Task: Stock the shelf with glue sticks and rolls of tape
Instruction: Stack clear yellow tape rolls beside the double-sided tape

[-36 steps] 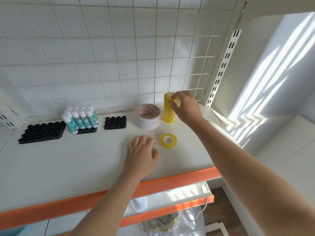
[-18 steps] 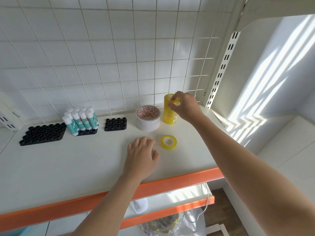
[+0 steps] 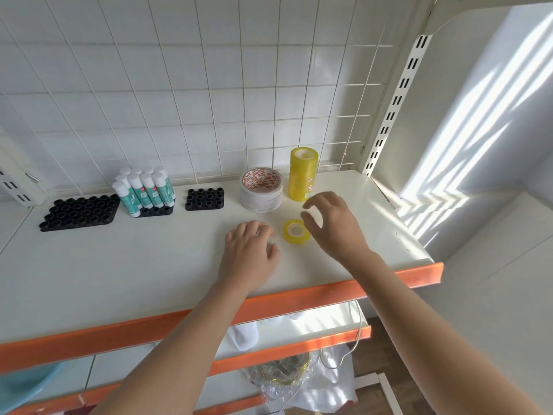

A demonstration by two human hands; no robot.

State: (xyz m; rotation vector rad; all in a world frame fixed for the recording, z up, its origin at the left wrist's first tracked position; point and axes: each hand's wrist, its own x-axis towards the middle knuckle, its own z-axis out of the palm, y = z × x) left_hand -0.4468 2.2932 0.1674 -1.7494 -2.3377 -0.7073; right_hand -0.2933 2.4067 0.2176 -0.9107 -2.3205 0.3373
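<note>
1. We take the single yellow tape roll [image 3: 295,231] as our landmark; it lies flat on the white shelf [image 3: 119,265], toward the right part of it.
2. Our right hand [image 3: 332,226] hovers just to the right of this roll, with the fingers spread and loosely bent above it. It holds nothing, and we cannot tell if a fingertip touches the roll.
3. Our left hand [image 3: 251,250] rests palm down on the shelf just to the left of the roll, with relaxed fingers and nothing in it.
4. Behind the roll, near the wire grid [image 3: 209,85], stands the tall stack of yellow tape rolls [image 3: 302,178], upright.
5. Behind the roll and a little to the left sits the stack of wide white tape rolls [image 3: 261,189], just beside the yellow stack.
6. Further left of the roll is a small black holder tray [image 3: 204,199] with open holes.
7. Further left again, glue sticks [image 3: 143,188] stand upright in a second black tray.
8. Well apart to the far left lies a larger black holder tray [image 3: 79,211].
9. The orange front edge [image 3: 269,304] of the shelf runs in front of the roll.
</note>
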